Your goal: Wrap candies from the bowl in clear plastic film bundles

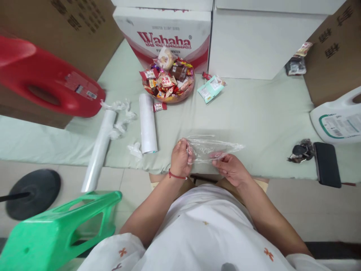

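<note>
A clear plastic bag [208,148] is stretched sideways between my two hands, just above the table's front edge. My left hand [181,156], with a red cord on its wrist, is closed on the bag's left end. On the other side, my right hand [229,167] pinches the bag's lower right edge between thumb and fingers. To the left of my hands stands a white roll [148,124] on the pale green cloth, with a crumpled bit of plastic [135,150] beside it. A longer roll [99,150] lies farther left, overhanging the front edge.
Behind are a bowl of wrapped sweets [169,98], a mint-green packet [211,89] and white boxes [254,45]. A red jug [50,75] stands left. At right are a phone [327,163], dark wrapper [301,151] and white jug [338,118]. A green stool [56,229] is lower left.
</note>
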A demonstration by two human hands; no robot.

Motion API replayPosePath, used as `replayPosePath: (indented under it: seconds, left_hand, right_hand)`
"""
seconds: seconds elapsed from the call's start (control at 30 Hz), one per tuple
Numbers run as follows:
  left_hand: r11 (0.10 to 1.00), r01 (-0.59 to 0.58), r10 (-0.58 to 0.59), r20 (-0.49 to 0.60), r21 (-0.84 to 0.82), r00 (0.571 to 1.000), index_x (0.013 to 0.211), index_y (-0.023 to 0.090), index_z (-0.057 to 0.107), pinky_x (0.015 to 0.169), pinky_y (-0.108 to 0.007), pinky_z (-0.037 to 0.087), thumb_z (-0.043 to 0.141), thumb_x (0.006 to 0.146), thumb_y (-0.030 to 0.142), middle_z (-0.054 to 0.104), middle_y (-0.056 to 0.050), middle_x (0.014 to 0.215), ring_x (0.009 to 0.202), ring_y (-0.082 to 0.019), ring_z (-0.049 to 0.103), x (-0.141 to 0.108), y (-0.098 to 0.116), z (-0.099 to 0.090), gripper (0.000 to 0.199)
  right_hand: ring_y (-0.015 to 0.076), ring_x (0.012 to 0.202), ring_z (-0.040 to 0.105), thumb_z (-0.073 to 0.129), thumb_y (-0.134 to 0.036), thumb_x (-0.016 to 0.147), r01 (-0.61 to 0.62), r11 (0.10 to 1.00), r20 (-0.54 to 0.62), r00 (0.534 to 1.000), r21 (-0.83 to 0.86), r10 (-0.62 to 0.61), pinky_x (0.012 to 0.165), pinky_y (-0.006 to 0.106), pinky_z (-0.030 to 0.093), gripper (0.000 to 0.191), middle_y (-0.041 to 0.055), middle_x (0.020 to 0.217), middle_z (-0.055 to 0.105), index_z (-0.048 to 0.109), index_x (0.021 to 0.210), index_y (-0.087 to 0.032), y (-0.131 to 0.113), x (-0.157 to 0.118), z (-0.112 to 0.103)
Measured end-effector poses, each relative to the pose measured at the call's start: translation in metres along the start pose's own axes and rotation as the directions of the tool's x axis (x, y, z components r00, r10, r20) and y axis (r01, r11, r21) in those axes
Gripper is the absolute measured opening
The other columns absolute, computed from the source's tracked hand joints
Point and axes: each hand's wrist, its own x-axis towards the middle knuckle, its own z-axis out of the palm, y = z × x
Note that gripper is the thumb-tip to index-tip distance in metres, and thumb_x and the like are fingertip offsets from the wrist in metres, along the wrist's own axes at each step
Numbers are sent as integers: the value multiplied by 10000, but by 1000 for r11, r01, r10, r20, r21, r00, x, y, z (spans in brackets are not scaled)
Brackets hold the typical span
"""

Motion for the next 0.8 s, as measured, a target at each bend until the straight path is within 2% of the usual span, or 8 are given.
replayPosePath:
  seconds: [0.13,0.3,0.43,0.53,0.6,0.67,0.73,0.8]
  left_hand:
    - [956,-189,207,-60,225,977,793,248,423,393,-245,235,461,1030,569,455,87,501,353,-89,335,4,-3,-3,401]
    - [645,-456,538,59,613,841,731,234,409,600,-264,331,484,1054,435,415,57,568,549,-128,415,15,-4,-7,387]
    - [586,-486,565,104,648,819,705,231,388,634,-288,287,467,1055,355,377,51,588,590,-143,381,27,-2,-7,379]
    - [605,-482,534,125,634,836,703,230,392,646,-287,294,473,1047,365,388,46,602,608,-147,386,32,2,-9,378]
    - [622,-498,518,160,604,840,708,228,410,657,-282,308,492,1038,394,398,43,618,625,-148,393,33,3,-11,378]
    - [630,-522,507,205,575,837,725,226,444,672,-279,321,504,1030,422,409,41,636,638,-149,397,29,3,-12,367]
    - [632,-535,497,237,560,835,747,227,471,671,-278,323,507,1028,438,414,41,639,634,-149,394,23,2,-11,354]
    - [626,-543,494,255,559,831,762,229,484,662,-280,320,502,1032,439,411,42,631,620,-148,388,16,0,-10,342]
  right_hand:
    - [31,451,251,951,-537,554,-4,997,-41,999,-78,0,422,211,112,530,-97,561,375,597,734,-187,12,-10,-9]
    - [80,512,275,831,-629,710,109,962,-122,982,-249,-143,462,242,218,541,-68,581,365,477,655,-224,36,-30,-11]
    - [151,692,516,680,-541,898,187,839,-14,974,-510,-226,661,279,428,355,-8,716,577,627,765,-217,52,-53,-18]
    - [174,743,586,674,-459,921,190,712,174,980,-676,-96,703,293,450,269,14,781,675,706,804,-219,42,-72,-41]
    - [179,725,602,679,-470,923,201,668,215,975,-717,-63,678,294,455,263,23,799,709,747,842,-229,22,-79,-64]
    - [176,691,592,639,-524,946,210,656,58,968,-724,-246,640,295,450,310,28,810,715,752,908,-238,-3,-76,-83]
    - [186,730,594,601,-538,966,225,542,-92,863,-810,-496,684,314,460,328,44,880,719,739,978,-241,-26,-61,-93]
    - [236,859,623,556,-520,982,217,358,-44,801,-908,-597,794,369,482,350,91,977,723,739,1012,-224,-41,-34,-91]
